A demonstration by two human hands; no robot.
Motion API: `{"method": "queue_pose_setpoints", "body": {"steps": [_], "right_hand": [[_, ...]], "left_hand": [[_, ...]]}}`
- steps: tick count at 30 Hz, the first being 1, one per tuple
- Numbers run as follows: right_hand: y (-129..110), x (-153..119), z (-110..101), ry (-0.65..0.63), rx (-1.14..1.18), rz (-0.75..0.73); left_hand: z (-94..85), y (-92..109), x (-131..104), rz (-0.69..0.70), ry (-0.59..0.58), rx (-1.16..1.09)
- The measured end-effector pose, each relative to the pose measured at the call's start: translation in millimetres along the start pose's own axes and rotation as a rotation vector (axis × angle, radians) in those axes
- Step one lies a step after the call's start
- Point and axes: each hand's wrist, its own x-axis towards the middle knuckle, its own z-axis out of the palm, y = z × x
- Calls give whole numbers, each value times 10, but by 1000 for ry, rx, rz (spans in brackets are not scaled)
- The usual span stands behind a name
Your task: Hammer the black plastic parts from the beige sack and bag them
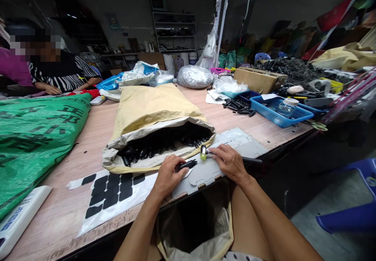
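A: ok so head view, what's each hand up to?

B: left hand (170, 174) has its grip pinched narrow on a black piece (188, 164), right at the near edge of the counter (95, 130), over the grey cardboard (213, 169). Right hand (230, 162) has its grip closed round a hammer (203, 152), handle poking out to the right behind the fingers.

A: is the hammer touching the piece?

B: nah, its head is just beside the tip, small gap. One face is yellow-green fwiw.

A: and around them?

B: big yellow sack (158, 102) lying just beyond the left hand, mouth facing the near edge, loads of black parts (164, 139) inside. Sheet of black stickers (113, 190) along the near edge, left of that hand. White box (25, 220) at the near left corner, green bag (41, 139) over the left side. Blue basket (279, 110) by the right edge, clear jar (288, 107) in it. Another open sack (195, 233) hangs below the near edge. Oh, and a person in striped sleeves (58, 69) at the far left.
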Motion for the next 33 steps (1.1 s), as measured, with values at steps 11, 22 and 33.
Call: {"method": "queue_pose_setpoints", "body": {"steps": [11, 22, 33], "right_hand": [[-647, -62, -5, 108, 277, 69], [-815, -66, 37, 42, 172, 30], [-689, -29, 49, 35, 190, 59]], "left_hand": [[29, -49, -6, -20, 16, -21], [28, -62, 2, -10, 21, -18], [30, -71, 2, -45, 19, -40]]}}
